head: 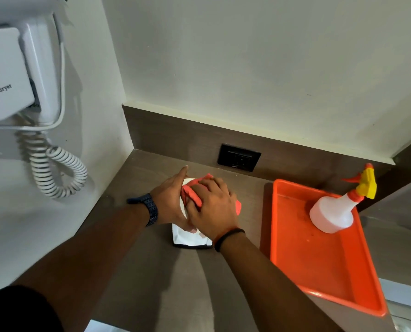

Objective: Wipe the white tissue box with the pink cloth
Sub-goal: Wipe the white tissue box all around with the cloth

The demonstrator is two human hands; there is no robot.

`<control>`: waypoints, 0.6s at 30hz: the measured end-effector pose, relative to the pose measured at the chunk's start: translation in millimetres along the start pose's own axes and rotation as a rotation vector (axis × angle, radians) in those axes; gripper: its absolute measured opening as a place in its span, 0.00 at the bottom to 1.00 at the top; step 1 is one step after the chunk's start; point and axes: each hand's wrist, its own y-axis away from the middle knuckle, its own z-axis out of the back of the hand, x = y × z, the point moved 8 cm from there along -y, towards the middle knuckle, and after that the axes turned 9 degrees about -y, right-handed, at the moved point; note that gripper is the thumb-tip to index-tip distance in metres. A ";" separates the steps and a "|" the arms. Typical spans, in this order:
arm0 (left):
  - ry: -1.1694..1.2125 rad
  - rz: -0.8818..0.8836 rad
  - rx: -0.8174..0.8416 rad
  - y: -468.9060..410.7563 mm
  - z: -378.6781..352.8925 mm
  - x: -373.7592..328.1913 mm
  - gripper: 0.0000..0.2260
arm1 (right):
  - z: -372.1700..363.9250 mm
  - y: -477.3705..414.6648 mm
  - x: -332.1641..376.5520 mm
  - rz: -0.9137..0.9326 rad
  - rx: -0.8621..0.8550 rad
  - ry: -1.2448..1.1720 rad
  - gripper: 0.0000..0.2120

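Both my arms reaching out over brown counter (152, 271). Left hand (169, 202) gripping side of white tissue box (187, 238). Right hand (211, 212) pressing pink cloth (192, 196) flat on top. Pushing too hard maybe sliding box toward orange tray (319, 259).

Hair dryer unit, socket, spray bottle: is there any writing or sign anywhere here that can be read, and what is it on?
"Hair dryer": printed on the white wall unit, below a small drawn symbol.
"...nung": end of a word above that symbol; its start is cut off by the picture's edge.
Black wall socket: a small pale mark at its lower edge, too small to read.
Spray bottle, orange tray, tissue box: no text visible.
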 end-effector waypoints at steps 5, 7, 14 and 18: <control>-0.039 0.034 0.000 -0.2 0.6 0.3 0.70 | 6.0 0.7 -28.5 -0.083 -0.011 -0.099 0.19; -0.059 0.030 0.007 -1.4 1.2 -0.8 0.70 | 6.6 -12.6 -33.1 -0.170 -0.036 -0.139 0.18; -0.046 0.029 -0.007 -2.0 -0.6 4.7 0.68 | -5.9 -19.9 -6.8 -0.063 0.038 -0.089 0.16; -0.069 0.049 0.014 -4.8 -2.1 4.9 0.67 | 6.4 -5.2 -22.1 0.026 0.013 -0.161 0.16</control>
